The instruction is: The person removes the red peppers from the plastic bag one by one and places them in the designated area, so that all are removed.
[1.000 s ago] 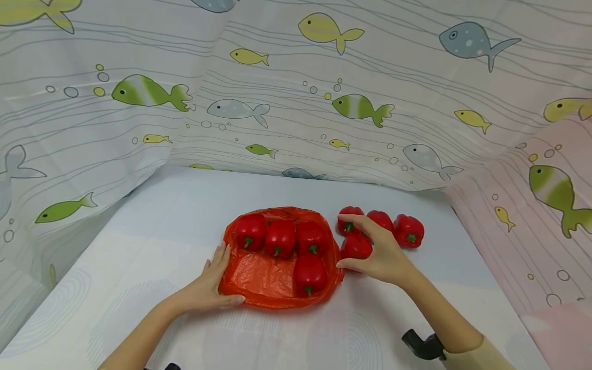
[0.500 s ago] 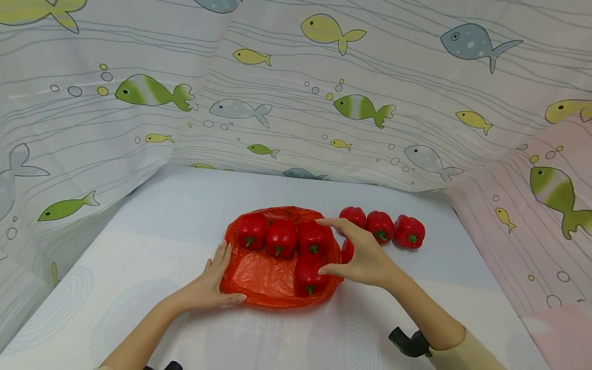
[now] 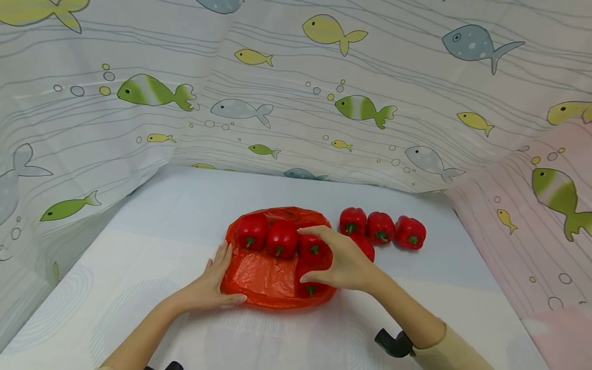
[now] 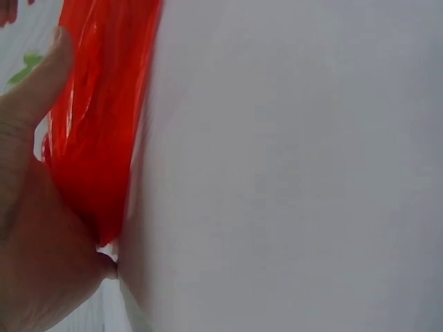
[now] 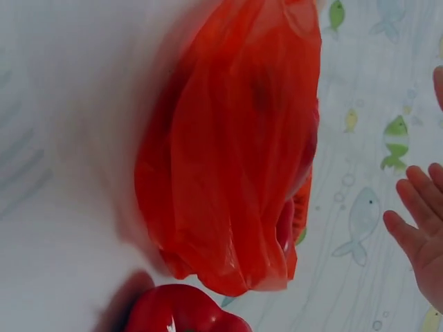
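Observation:
A red plastic bag (image 3: 259, 275) lies spread wide in the middle of the table. Red bell peppers (image 3: 252, 234) line its back and right side, some partly covered by my right hand (image 3: 344, 259). That hand hovers over the bag's right edge, thumb and fingers apart in a C shape, with nothing gripped. In the right wrist view the bag (image 5: 235, 152) fills the middle, and the spread right hand (image 5: 426, 242) shows apart from it. My left hand (image 3: 210, 285) rests straight-fingered against the bag's left side. Its thumb (image 4: 45, 79) lies along the red plastic in the left wrist view.
Several more red bell peppers (image 3: 381, 227) stand on the table right of the bag, one nearer pepper (image 3: 365, 247) close beside its rim. A white cloth (image 3: 157, 246) covers the table. Fish-print sheets (image 3: 296, 92) enclose the back and sides.
My right hand has moved left from the loose pepper beside the bag to above the peppers inside. That loose pepper stays outside. The left hand has kept its place.

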### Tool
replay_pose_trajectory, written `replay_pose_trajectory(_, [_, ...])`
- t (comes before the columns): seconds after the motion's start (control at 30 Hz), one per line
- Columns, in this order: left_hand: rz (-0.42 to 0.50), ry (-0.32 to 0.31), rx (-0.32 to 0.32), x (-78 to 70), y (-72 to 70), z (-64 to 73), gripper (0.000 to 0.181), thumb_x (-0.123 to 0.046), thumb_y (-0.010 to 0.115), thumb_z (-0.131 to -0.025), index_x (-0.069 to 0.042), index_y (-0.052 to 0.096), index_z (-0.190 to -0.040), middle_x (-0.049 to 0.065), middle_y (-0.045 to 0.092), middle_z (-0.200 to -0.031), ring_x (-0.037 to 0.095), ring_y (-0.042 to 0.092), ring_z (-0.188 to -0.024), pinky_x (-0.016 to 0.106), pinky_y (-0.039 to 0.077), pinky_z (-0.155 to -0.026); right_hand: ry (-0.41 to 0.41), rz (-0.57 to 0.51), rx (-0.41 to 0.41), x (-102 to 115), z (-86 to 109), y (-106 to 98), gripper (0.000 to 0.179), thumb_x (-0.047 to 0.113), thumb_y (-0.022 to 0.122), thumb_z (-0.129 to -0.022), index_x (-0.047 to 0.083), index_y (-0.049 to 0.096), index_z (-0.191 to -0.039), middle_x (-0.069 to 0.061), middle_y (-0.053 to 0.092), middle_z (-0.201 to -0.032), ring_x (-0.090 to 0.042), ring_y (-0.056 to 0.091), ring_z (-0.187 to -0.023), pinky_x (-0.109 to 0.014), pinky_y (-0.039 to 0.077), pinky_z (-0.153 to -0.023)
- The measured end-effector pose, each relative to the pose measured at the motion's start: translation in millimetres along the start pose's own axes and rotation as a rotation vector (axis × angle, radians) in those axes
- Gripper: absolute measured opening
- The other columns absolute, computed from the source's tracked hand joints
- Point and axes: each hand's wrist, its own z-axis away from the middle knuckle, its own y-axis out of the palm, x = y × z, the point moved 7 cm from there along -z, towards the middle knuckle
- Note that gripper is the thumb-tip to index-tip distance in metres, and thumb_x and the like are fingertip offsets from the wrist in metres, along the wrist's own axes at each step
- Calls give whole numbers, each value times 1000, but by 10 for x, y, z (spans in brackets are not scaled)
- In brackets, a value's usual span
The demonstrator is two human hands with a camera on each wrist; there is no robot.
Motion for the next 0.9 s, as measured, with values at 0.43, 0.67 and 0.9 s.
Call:
replay_pose_trajectory(0.43, [-4, 11, -1, -19, -14, 1, 122, -44, 79, -74, 11, -1, -149, 30, -12, -155, 44, -11, -142, 65, -6, -109, 190, 205, 146, -267, 47, 318, 79, 48, 85, -68, 15, 53, -133, 2, 58, -128, -16, 57, -113, -38, 54, -84])
replay_pose_trajectory(0.67, [-11, -1, -3, 9, -3, -2, 123, -45, 79, -74, 11, -1, -149, 29, -12, -156, 43, -10, -143, 64, -6, -109, 225, 258, 194, -446, 71, 442, 82, 55, 82, -68, 16, 54, -134, 6, 57, -129, -12, 52, -119, -41, 53, -87])
replay_pose_trajectory(0.9, [-8, -6, -5, 19, -1, -1, 123, -46, 79, -74, 11, -1, -149, 28, -11, -156, 43, -10, -143, 65, -5, -109, 214, 276, 215, -533, 87, 585, 76, 54, 80, -70, 17, 54, -132, 4, 56, -127, -13, 50, -118, -41, 54, -84])
